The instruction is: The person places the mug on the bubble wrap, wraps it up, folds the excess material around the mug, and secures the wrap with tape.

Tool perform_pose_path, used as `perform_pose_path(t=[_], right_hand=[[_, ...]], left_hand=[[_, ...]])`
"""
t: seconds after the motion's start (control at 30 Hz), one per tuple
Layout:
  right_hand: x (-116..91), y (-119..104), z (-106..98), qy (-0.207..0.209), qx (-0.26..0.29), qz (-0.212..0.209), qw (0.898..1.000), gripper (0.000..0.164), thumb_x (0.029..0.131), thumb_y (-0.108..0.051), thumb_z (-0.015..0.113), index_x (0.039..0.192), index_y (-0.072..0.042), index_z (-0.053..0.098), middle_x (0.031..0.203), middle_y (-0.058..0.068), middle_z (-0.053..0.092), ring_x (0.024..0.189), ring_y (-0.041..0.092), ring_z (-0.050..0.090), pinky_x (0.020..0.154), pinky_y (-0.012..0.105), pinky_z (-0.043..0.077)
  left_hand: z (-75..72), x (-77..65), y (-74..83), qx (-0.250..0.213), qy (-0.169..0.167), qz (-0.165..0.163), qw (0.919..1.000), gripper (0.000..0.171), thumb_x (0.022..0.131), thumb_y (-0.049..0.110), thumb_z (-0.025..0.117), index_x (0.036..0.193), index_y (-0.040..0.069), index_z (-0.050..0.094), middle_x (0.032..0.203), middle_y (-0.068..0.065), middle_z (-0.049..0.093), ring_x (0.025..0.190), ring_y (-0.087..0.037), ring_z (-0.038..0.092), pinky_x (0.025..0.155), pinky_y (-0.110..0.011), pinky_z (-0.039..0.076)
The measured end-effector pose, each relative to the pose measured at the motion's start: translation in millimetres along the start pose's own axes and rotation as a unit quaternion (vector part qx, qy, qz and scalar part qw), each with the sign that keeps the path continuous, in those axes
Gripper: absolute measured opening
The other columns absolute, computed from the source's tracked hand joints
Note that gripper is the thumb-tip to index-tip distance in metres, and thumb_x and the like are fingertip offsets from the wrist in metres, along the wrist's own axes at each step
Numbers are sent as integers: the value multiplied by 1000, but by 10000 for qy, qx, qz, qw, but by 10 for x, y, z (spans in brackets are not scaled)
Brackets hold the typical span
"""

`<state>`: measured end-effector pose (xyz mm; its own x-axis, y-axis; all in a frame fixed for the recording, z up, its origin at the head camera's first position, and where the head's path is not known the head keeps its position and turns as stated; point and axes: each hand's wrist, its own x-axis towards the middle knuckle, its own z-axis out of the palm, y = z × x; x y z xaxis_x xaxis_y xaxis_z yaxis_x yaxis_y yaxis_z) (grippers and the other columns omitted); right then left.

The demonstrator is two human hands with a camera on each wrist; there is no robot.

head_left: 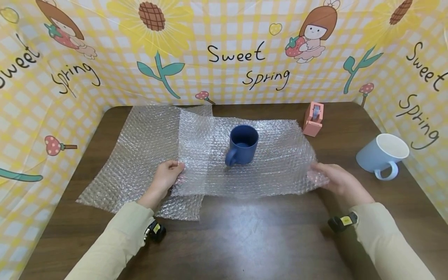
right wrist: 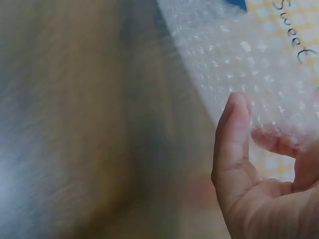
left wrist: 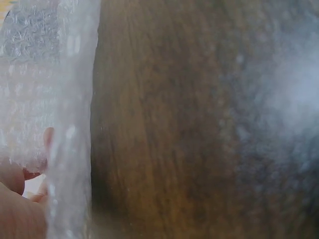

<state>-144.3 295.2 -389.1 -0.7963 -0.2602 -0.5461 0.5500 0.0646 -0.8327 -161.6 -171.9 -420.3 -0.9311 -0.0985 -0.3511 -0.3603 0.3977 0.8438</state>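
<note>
A dark blue mug stands upright on the upper sheet of bubble wrap, its handle toward the front left. My left hand pinches the left edge of this sheet; in the left wrist view the wrap partly hides its fingers. At the opposite edge my right hand pinches the sheet between thumb and fingers. The right wrist view shows the thumb at the wrap, with other fingers partly behind it. Another bubble wrap sheet lies on the table, partly under the first.
A pink tape dispenser stands at the back right of the brown wooden table. Farther right is a light blue mug with a white inside. Yellow checked cloth with printed flowers encloses the back and sides.
</note>
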Motion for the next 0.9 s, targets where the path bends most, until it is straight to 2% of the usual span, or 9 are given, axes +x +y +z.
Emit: perform_pose_path(t=[0.17,0.37,0.47,0.53,0.6,0.7,0.73,0.83,0.9], right_hand=[[-36,-219,97,-9,342,-259,9991,33,101,-17,42,81,-22,68,78,-10,69,74,1,65,70,17,52],[-35,-503,289,85,765,-582,9953,28,100,-15,45,84,-19,68,81,-7,69,77,3,66,71,18,55],[24,-635,418,161,873,-623,9941,15,100,-15,45,97,-11,59,82,-7,65,76,4,66,72,19,55],[69,-717,507,181,779,-608,9949,16,100,-16,42,112,-7,48,82,-6,64,75,5,67,73,19,55],[109,-793,596,136,639,-594,9961,19,100,-17,37,117,-7,38,81,-7,65,76,5,68,75,18,55],[155,-877,715,-34,572,-710,9958,21,101,-17,30,112,-7,45,81,-5,71,80,7,70,78,19,55],[176,-895,752,-109,528,-789,9954,22,101,-17,28,105,-9,48,82,-5,72,83,6,69,80,18,54],[242,-928,875,-238,292,-1054,9937,33,102,-18,22,96,-12,54,87,-10,73,93,3,67,97,25,49],[304,-935,958,-191,108,-1218,9923,34,102,-17,19,92,-13,52,93,-13,72,105,6,65,107,30,41]], left_hand=[[-1,-1,-2,80,34,37,10000,37,99,19,50,121,-11,53,84,-2,64,59,-1,54,55,-19,46],[0,-1,3,302,136,68,9994,37,98,20,50,119,-10,55,97,-13,66,67,-4,53,61,-19,45],[3,-3,8,337,149,75,9993,37,98,20,50,119,-10,55,102,-17,66,69,-5,53,62,-19,45],[3,-6,14,350,147,75,9993,37,98,20,50,120,-10,55,103,-18,66,70,-5,53,62,-19,45],[5,-5,19,352,152,73,9992,36,98,20,51,119,-10,56,103,-18,66,71,-5,53,63,-19,45],[9,-3,24,364,159,62,9992,36,98,20,51,119,-10,56,102,-17,65,72,-6,53,63,-19,44],[10,-3,25,373,162,55,9992,36,98,20,51,119,-10,56,102,-16,65,72,-7,53,63,-19,44],[11,-9,33,374,183,31,9991,36,98,20,51,119,-10,55,101,-15,65,72,-7,53,63,-19,44],[10,-12,39,356,184,18,9992,36,98,19,51,119,-10,55,100,-15,65,72,-6,53,63,-18,44]])
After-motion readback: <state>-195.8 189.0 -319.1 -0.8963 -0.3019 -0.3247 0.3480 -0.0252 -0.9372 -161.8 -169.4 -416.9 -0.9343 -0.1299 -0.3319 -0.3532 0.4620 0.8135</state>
